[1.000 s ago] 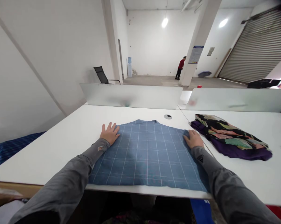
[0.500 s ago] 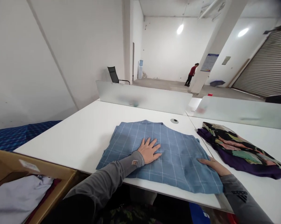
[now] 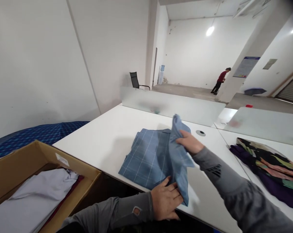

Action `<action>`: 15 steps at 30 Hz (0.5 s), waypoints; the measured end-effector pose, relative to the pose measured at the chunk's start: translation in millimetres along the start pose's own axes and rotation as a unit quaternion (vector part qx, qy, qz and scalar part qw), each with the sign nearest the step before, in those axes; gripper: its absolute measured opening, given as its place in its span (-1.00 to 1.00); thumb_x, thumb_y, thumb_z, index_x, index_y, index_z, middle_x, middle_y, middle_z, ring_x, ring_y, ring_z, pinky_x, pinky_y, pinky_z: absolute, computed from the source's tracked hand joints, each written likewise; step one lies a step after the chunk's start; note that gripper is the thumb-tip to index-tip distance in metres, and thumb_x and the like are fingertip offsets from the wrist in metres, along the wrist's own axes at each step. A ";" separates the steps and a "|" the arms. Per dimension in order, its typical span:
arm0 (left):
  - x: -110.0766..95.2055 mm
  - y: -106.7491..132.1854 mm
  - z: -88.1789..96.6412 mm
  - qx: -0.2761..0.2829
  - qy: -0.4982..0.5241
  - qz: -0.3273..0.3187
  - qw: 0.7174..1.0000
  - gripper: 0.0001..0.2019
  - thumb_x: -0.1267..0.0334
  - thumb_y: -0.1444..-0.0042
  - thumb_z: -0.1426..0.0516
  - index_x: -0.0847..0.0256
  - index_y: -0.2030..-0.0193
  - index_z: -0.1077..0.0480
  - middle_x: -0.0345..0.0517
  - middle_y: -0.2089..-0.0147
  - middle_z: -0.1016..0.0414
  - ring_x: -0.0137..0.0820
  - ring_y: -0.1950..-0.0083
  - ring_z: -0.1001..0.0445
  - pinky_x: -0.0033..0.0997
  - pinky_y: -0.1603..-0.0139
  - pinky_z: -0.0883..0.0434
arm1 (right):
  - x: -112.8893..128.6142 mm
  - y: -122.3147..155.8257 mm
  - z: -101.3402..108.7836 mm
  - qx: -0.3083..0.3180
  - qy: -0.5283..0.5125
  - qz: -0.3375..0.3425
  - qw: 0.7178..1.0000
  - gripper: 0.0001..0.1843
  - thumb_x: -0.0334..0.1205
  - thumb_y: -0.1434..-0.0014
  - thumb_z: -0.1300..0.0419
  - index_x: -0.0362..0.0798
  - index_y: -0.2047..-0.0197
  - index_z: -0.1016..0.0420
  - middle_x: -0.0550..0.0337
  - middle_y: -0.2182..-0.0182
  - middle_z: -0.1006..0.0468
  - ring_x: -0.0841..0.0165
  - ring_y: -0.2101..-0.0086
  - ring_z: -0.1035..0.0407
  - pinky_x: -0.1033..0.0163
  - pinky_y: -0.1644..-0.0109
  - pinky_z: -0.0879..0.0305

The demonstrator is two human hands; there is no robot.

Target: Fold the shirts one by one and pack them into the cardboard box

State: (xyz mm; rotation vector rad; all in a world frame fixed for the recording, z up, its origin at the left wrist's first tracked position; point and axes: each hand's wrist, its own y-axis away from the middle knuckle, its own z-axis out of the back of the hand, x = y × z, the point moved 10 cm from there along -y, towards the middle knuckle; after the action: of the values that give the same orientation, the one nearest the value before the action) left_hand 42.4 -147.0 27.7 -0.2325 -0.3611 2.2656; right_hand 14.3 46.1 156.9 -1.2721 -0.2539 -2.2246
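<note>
A blue shirt with a white windowpane check (image 3: 146, 155) lies on the white table, its right part lifted and folded over toward the left. My right hand (image 3: 191, 142) grips the raised fold near its top, thumb and fingers closed on the fabric. Down at the table's front edge, my left hand (image 3: 166, 199) rests palm down on the lower part of the fold, fingers spread. The shirt's underside is hidden.
An open cardboard box (image 3: 80, 161) with folded pale clothes (image 3: 37, 197) stands at the left. Patterned and purple garments (image 3: 270, 168) lie on the table (image 3: 107, 129) at right. Frosted partitions (image 3: 170, 102) line its back. A person (image 3: 220, 81) stands far off.
My right hand has lifted the shirt's right side and carried it left and up into a fold. My left hand has slid from the shirt's middle to its near edge. The view has turned left.
</note>
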 end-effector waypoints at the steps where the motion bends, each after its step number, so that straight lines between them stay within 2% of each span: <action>1: 2.5 4.1 -4.2 0.009 -0.004 0.006 1.000 -0.44 -0.12 -0.19 -0.07 0.28 -0.16 -0.27 0.07 -0.09 -0.46 -0.16 -0.17 -0.34 -0.04 -0.22 -0.19 | 2.7 -11.3 -24.9 0.006 0.043 0.008 0.999 -0.60 -0.40 0.10 -0.09 -0.09 0.15 -0.52 0.15 0.29 -0.61 0.20 0.20 -0.46 0.16 0.08 -0.42; 3: 9.0 12.1 -10.9 0.019 -0.002 0.025 0.999 -0.51 -0.09 -0.19 -0.09 0.27 -0.09 -0.30 -0.04 0.06 -0.52 -0.24 0.00 -0.44 -0.20 -0.03 -0.32 | -3.4 -25.8 -74.3 0.017 0.116 -0.012 0.993 -0.55 -0.46 0.09 -0.08 -0.14 0.10 -0.53 0.03 0.18 -0.60 0.15 0.08 -0.43 0.12 -0.06 -0.34; 5: 13.9 19.0 -13.3 0.012 0.001 0.039 0.999 -0.57 -0.04 -0.22 -0.08 0.26 -0.06 -0.30 -0.08 0.12 -0.52 -0.27 0.07 -0.47 -0.30 0.10 -0.34 | -10.8 -29.6 -115.2 0.025 0.140 -0.024 0.990 -0.55 -0.46 0.05 -0.10 -0.16 0.05 -0.52 -0.05 0.11 -0.58 0.11 0.02 -0.41 0.09 -0.13 -0.28; 7: 15.3 23.5 -13.1 0.003 0.005 0.041 0.999 -0.62 0.03 -0.23 -0.08 0.25 -0.05 -0.30 -0.08 0.13 -0.52 -0.29 0.09 -0.48 -0.33 0.14 -0.34 | -17.1 -26.2 -142.9 0.044 0.114 -0.022 0.992 -0.55 -0.35 -0.06 -0.13 -0.12 -0.06 -0.46 -0.03 0.10 -0.57 0.15 0.05 -0.44 0.10 -0.08 -0.34; 9: 18.9 25.3 -10.5 -0.001 0.020 0.058 0.998 -0.61 -0.01 -0.22 -0.09 0.24 -0.03 -0.31 -0.07 0.14 -0.52 -0.28 0.11 -0.49 -0.34 0.17 -0.35 | -26.5 -19.6 -157.7 0.091 0.031 -0.032 0.995 -0.51 -0.13 -0.21 -0.06 -0.09 -0.18 -0.35 0.00 0.13 -0.57 0.22 0.18 -0.50 0.12 0.09 -0.44; 11: 27.0 26.3 -3.9 -0.010 0.056 0.103 0.993 -0.53 -0.15 -0.17 -0.08 0.22 0.01 -0.34 -0.05 0.16 -0.52 -0.25 0.13 -0.50 -0.35 0.19 -0.35 | -36.4 -15.2 -152.2 0.113 -0.049 -0.040 0.992 -0.45 0.05 -0.29 0.07 -0.10 -0.18 -0.33 -0.02 0.16 -0.56 0.26 0.33 -0.52 0.13 0.27 -0.48; 12: 31.7 27.1 0.4 -0.018 0.080 0.130 0.988 -0.49 -0.21 -0.14 -0.06 0.21 0.03 -0.35 -0.05 0.17 -0.52 -0.25 0.14 -0.51 -0.36 0.20 -0.36 | -40.7 -15.5 -139.4 0.095 -0.049 -0.029 0.994 -0.44 0.08 -0.29 0.11 -0.11 -0.14 -0.37 -0.03 0.17 -0.55 0.26 0.34 -0.52 0.13 0.29 -0.47; 14: 39.1 29.8 9.2 -0.035 0.132 0.174 0.975 -0.47 -0.26 -0.12 -0.06 0.19 0.06 -0.38 -0.05 0.19 -0.53 -0.26 0.15 -0.52 -0.39 0.19 -0.37 | -43.9 -17.4 -100.4 0.007 0.061 0.035 0.998 -0.49 0.06 -0.29 0.07 -0.10 -0.06 -0.44 -0.05 0.13 -0.54 0.21 0.23 -0.50 0.09 0.16 -0.45; 15: 42.0 31.5 12.9 -0.046 0.156 0.192 0.968 -0.46 -0.25 -0.11 -0.08 0.19 0.05 -0.38 -0.05 0.18 -0.53 -0.27 0.14 -0.52 -0.40 0.17 -0.37 | -43.2 -16.6 -83.9 -0.030 0.148 0.074 0.986 -0.52 0.03 -0.28 0.04 -0.09 -0.05 -0.45 -0.05 0.08 -0.54 0.17 0.13 -0.47 0.06 0.06 -0.40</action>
State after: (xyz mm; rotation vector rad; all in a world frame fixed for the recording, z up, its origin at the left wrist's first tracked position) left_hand -10.8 -137.5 27.3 -0.7537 -0.2695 2.5363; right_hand -39.4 40.6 77.8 -0.9381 0.0214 -2.2682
